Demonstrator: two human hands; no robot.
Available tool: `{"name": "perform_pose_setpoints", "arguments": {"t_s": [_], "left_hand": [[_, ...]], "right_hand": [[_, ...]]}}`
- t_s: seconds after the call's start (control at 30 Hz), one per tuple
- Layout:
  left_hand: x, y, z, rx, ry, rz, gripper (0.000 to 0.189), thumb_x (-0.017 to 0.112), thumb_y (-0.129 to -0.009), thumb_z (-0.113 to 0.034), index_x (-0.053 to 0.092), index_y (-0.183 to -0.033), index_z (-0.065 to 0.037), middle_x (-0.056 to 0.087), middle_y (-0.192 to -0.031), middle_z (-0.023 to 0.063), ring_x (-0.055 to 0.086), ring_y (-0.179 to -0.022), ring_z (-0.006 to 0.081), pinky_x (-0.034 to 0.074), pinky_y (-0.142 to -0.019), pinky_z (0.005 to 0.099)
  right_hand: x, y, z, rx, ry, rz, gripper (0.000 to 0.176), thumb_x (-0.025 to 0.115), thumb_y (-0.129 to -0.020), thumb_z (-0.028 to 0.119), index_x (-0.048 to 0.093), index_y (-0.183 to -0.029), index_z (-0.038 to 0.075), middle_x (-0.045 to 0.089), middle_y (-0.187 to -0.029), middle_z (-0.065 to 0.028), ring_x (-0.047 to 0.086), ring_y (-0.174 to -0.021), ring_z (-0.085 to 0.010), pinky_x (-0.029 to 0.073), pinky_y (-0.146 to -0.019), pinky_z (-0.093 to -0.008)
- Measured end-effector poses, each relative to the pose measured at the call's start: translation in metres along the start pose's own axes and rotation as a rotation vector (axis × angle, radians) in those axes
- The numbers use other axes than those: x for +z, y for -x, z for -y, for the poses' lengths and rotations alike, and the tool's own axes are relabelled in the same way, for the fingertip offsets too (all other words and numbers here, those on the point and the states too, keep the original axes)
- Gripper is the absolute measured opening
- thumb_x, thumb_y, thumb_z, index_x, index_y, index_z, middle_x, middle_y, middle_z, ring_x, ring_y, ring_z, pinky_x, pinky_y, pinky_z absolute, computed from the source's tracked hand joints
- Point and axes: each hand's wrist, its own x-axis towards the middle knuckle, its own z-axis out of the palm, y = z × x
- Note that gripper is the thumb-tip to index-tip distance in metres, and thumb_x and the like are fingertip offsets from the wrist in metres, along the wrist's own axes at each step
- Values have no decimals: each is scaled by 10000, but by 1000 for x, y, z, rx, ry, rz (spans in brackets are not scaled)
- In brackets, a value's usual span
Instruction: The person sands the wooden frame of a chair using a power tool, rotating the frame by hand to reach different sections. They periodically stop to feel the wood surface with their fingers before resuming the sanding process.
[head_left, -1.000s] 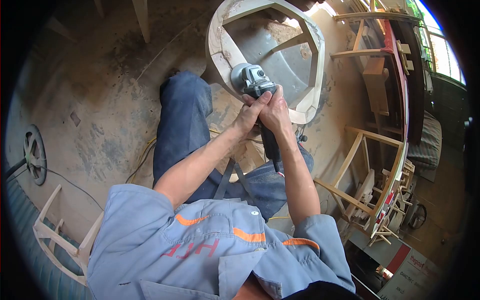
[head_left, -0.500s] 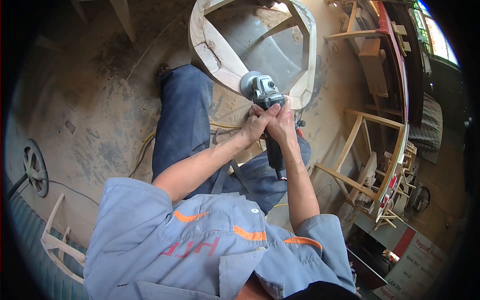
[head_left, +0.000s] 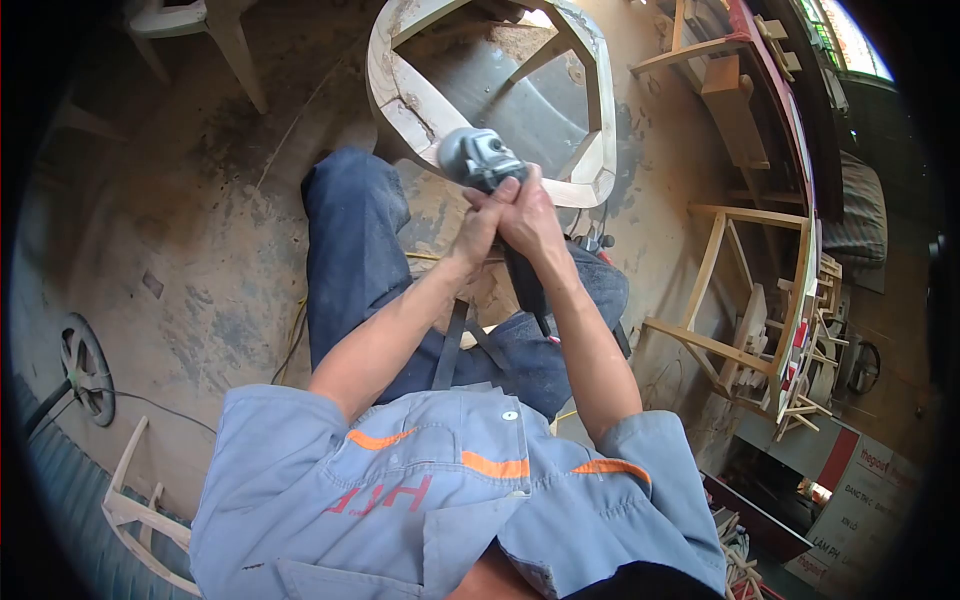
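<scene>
An angle grinder (head_left: 488, 162) is held in both hands, its disc end at the left side of the rounded wooden frame (head_left: 412, 107). My left hand (head_left: 478, 228) and my right hand (head_left: 535, 215) are wrapped round the grinder's dark body, close together with thumbs near its head. The grinder's handle slants down between my forearms. A dark crack-like gap shows in the frame's pale wood, just up and left of the disc. Whether the disc touches the wood is hard to tell from above.
Wooden frames (head_left: 710, 270) stand along the right side. A pale plastic chair (head_left: 215, 30) is at the upper left. A wheel-like object (head_left: 88, 368) and a curved wooden piece (head_left: 150, 515) lie at the left. Cables run across the dusty floor (head_left: 215, 250).
Both hands and the grinder have moved left and slightly up along the wooden frame, toward the gap in the wood. The view has shifted a little, showing more of the pale chair.
</scene>
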Motion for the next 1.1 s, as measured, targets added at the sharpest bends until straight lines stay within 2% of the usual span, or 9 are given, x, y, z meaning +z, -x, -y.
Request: {"name": "perform_pose_setpoints", "arguments": {"t_s": [0.07, 0.23, 0.33, 0.47, 0.57, 0.73, 0.8, 0.9, 1.1], "left_hand": [[-7, 1, -10, 93, 71, -4, 815, 600, -949, -699, 539, -1413, -33, 639, -1302, 132, 615, -1217, 217, 505, -1014, 361], [18, -4, 12, 125, 84, 0, 667, 658, -953, -638, 635, -1285, -61, 661, -1145, 60, 635, -1045, 151, 514, -881, 289], [31, -10, 27, 11, -19, 90, 722, 623, -933, -703, 652, -1251, -55, 674, -1127, 75, 664, -985, 150, 562, -791, 306], [46, -16, 34, -196, -166, 194, 916, 558, -890, -807, 549, -1400, -47, 644, -1246, 172, 676, -1083, 249, 572, -877, 350], [65, -11, 18, -340, -297, 292, 922, 558, -895, -798, 511, -1439, -56, 628, -1284, 181, 649, -1149, 271, 563, -919, 401], [22, -4, 35, -137, -95, 133, 823, 609, -937, -694, 510, -1439, -49, 621, -1314, 141, 609, -1207, 239, 510, -1019, 413], [15, 17, -4, -28, -23, 77, 808, 581, -955, -696, 524, -1433, -46, 619, -1352, 132, 604, -1245, 242, 465, -1083, 393], [10, 24, -26, -32, 15, 13, 851, 485, -980, -735, 495, -1467, -38, 580, -1428, 145, 558, -1336, 266, 428, -1137, 415], [44, -5, 40, -151, -88, 171, 858, 488, -972, -752, 501, -1455, -44, 591, -1404, 131, 592, -1285, 260, 492, -1071, 436]], "right_hand": [[-1, -12, 8, -58, 63, 56, 764, 866, -797, 500, 448, -1140, -41, 714, -965, -325, 714, -949, -498, 571, -808, -527], [-13, 3, -13, -117, 37, -22, 794, 867, -796, 491, 428, -1176, -50, 713, -941, -331, 718, -932, -495, 574, -802, -524], [-35, 12, -24, 72, 74, -10, 764, 866, -805, 454, 448, -1174, -69, 734, -952, -307, 732, -931, -473, 581, -817, -502], [-49, 27, -44, 102, 121, -157, 717, 848, -830, 436, 464, -1155, -76, 748, -893, -266, 749, -910, -438, 588, -816, -481], [-47, 34, -84, 426, -337, -186, 729, 879, -816, 413, 511, -1233, -58, 745, -1051, -260, 746, -1020, -365, 582, -881, -428], [-21, 35, -40, 150, -6, -147, 717, 871, -826, 439, 521, -1231, -38, 753, -1061, -242, 750, -1016, -338, 581, -893, -438], [-3, 20, -12, 2, 29, -58, 725, 797, -849, 557, 475, -1117, -34, 730, -963, -293, 718, -946, -479, 569, -842, -529], [7, 1, 7, -27, 61, 26, 765, 760, -861, 572, 436, -1171, -48, 712, -965, -332, 701, -948, -512, 557, -823, -562], [-48, 28, -55, 121, 37, -40, 827, 823, -792, 571, 450, -1179, -57, 708, -987, -345, 703, -978, -507, 560, -855, -541]]}}
